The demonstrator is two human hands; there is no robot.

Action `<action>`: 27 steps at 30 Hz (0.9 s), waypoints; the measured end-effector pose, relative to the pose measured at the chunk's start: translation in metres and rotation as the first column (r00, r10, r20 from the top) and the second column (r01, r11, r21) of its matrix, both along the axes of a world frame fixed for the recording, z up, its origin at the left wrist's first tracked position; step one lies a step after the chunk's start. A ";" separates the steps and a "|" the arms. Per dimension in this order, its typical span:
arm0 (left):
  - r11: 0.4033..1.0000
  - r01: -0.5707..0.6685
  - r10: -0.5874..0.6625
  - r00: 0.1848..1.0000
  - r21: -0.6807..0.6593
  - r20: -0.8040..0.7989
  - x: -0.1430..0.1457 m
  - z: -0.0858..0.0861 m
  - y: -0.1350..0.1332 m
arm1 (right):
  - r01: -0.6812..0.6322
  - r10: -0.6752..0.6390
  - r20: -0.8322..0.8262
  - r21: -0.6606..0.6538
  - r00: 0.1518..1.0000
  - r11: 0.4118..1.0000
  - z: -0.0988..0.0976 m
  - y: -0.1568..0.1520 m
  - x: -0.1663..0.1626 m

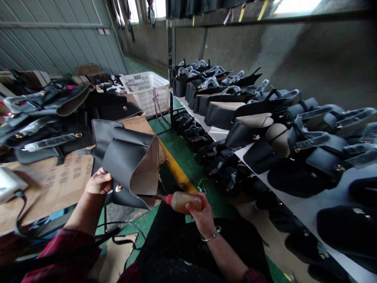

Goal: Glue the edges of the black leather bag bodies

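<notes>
Holding a black bag point(126, 161) up over the lap with the left hand point(98, 181), fingers curled shut round its lower left edge, just beside a gold clasp point(118, 188). Showing tan lining point(149, 169) on the bent-open side, facing right. Gripping a glue bottle point(185, 200) in the right hand point(202, 215), fingers wrapped tight round the body, thumb on top. Pointing the red nozzle point(168, 199) left, tip touching the bag's lower inside edge. Wearing a silver bracelet point(210, 236) on the right wrist and dark red sleeves on both arms.

Left of the bag, a printed cardboard sheet point(50, 181) lying flat, with a heap of black bags point(44, 114) beyond it. Further back, a white plastic basket point(145, 92). On the right, along a long shelf point(330, 196), rows of black bags with wrapped handles point(265, 118). Below the shelf edge, down on the green floor point(179, 149), more small black bags point(212, 161) in a line. Between the two sides, a yellow floor stripe point(176, 171) running away from the lap.
</notes>
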State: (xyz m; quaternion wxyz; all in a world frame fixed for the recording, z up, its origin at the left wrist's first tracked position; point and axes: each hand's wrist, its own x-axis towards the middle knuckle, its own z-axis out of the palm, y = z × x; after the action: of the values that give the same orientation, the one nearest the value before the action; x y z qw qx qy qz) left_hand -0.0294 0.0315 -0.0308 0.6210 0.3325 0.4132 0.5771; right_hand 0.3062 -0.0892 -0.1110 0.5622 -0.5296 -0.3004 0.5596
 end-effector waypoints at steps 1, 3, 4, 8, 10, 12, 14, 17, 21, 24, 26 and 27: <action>1.000 -0.006 0.006 1.000 -0.006 0.001 0.000 0.000 0.000 | 0.003 -0.003 0.016 0.006 1.000 1.000 -0.001 -0.001 -0.001; 1.000 -0.019 0.019 1.000 -0.017 0.003 0.000 0.000 0.000 | 0.021 -0.021 0.061 0.009 0.998 1.000 -0.002 -0.001 -0.002; 0.999 -0.025 0.025 1.000 -0.025 0.003 0.001 0.001 0.000 | 0.031 -0.032 0.085 0.010 0.996 0.999 -0.002 -0.001 -0.003; 0.997 -0.052 0.052 0.999 -0.063 -0.006 0.004 0.006 0.002 | 0.094 -0.098 0.158 0.034 0.983 0.995 0.005 -0.001 -0.004; 0.994 -0.070 0.070 0.998 -0.089 -0.004 0.006 0.009 0.003 | 0.125 -0.132 0.168 0.049 0.977 0.991 0.009 0.000 -0.003; 0.992 -0.076 0.078 0.997 -0.104 0.015 0.007 0.011 0.004 | 0.151 -0.159 0.177 0.062 0.971 0.987 0.011 0.001 0.000; 0.993 -0.061 0.066 0.997 -0.105 0.047 0.008 0.013 0.004 | 0.167 -0.176 0.186 0.065 0.967 0.984 0.012 0.000 0.004; 0.994 -0.040 0.047 0.997 -0.103 0.067 0.009 0.013 0.004 | 0.152 -0.162 0.170 0.068 0.972 0.986 0.011 -0.001 0.011; 0.994 -0.036 0.043 0.997 -0.100 0.061 0.008 0.011 0.005 | 0.073 -0.090 0.163 0.111 0.983 0.991 0.010 -0.004 0.011; 0.992 -0.064 0.070 0.996 -0.110 0.054 0.006 0.007 0.007 | 0.044 -0.075 0.227 0.141 0.971 0.989 0.008 -0.002 0.004; 0.990 -0.077 0.083 0.995 -0.115 0.049 0.005 0.005 0.009 | 0.040 -0.091 0.289 0.176 0.953 0.984 0.005 0.001 0.000; 0.990 -0.078 0.084 0.995 -0.117 0.046 0.004 0.004 0.009 | 0.038 -0.101 0.320 0.197 0.942 0.980 0.004 0.002 -0.001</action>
State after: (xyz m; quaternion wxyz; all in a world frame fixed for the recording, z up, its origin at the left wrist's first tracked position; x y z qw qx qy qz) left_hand -0.0250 0.0404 -0.0265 0.6256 0.2643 0.4432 0.5851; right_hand 0.3054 -0.0874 -0.1072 0.5712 -0.5703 -0.4223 0.4124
